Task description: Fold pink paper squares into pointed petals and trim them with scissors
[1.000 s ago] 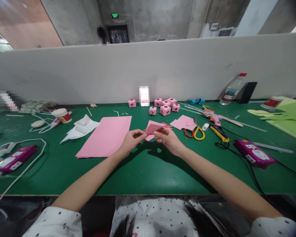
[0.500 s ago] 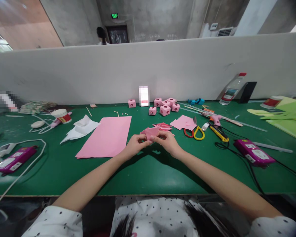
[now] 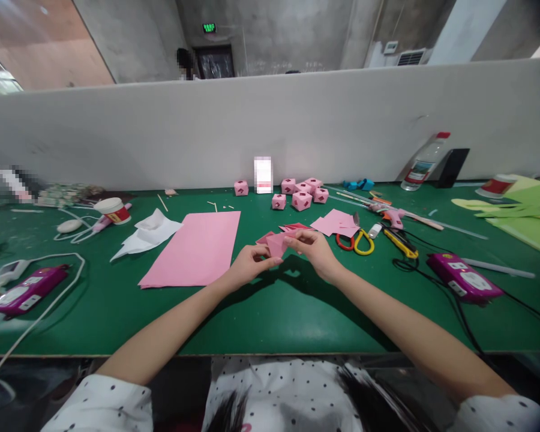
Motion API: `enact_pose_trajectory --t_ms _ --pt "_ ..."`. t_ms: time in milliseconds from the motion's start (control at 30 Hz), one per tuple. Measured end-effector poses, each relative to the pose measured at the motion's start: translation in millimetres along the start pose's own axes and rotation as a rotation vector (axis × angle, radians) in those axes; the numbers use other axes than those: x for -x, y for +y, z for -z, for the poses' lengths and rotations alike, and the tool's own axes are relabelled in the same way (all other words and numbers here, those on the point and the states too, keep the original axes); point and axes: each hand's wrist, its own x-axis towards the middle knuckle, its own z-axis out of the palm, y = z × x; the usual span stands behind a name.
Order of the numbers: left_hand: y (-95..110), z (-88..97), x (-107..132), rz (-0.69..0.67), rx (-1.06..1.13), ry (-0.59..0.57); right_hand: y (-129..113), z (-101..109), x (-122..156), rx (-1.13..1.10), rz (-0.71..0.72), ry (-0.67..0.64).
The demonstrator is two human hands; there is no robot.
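Between my hands is a folded piece of pink paper (image 3: pixel 276 243), raised a little over the green table. My left hand (image 3: pixel 251 262) pinches its left side, thumb along the lower edge. On the opposite side, my right hand (image 3: pixel 314 251) grips the upper right edge between thumb and fingers. Just behind lie more folded pink pieces (image 3: pixel 297 227), partly hidden by my right hand. A stack of pink paper sheets (image 3: pixel 198 249) rests left of my hands. Farther back stand several folded pink paper cubes (image 3: pixel 302 200). Small pink paper squares (image 3: pixel 335 222) lie to the right.
Scissors (image 3: pixel 363 242), a yellow utility knife (image 3: pixel 400 242) and a pink glue gun (image 3: pixel 393 217) lie on the right. A corded purple box (image 3: pixel 463 277) sits beyond them, another purple box (image 3: pixel 29 290) far left. A white tissue (image 3: pixel 148 234) and paper cup (image 3: pixel 112 211) are left.
My right hand has shifted slightly right and up along the folded paper, its thumb now apart from my left thumb. More of the paper's front face shows.
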Motion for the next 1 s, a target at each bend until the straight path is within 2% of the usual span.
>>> enact_pose_trajectory --t_ms 133,300,433,667,800,1000 --pt "-1.6 -0.3 -0.2 0.008 0.010 0.009 -0.7 -1.5 1.5 -0.014 -0.001 -0.009" --pt "4.4 -0.5 1.6 0.022 0.150 0.059 0.5 -8.8 4.4 0.024 0.007 -0.063" --pt "8.8 0.2 2.8 0.002 0.123 0.125 -1.0 -8.6 3.1 0.040 -0.031 -0.093" --pt "1.3 -0.3 1.2 0.014 0.068 0.069 -3.6 -3.2 4.3 -0.024 -0.067 -0.130" --pt "1.3 -0.1 1.5 0.018 0.093 0.082 -2.8 -2.4 4.5 0.003 -0.069 -0.129" --pt "1.8 0.1 1.6 0.006 0.088 0.052 -2.1 0.3 4.0 0.003 -0.012 -0.133"
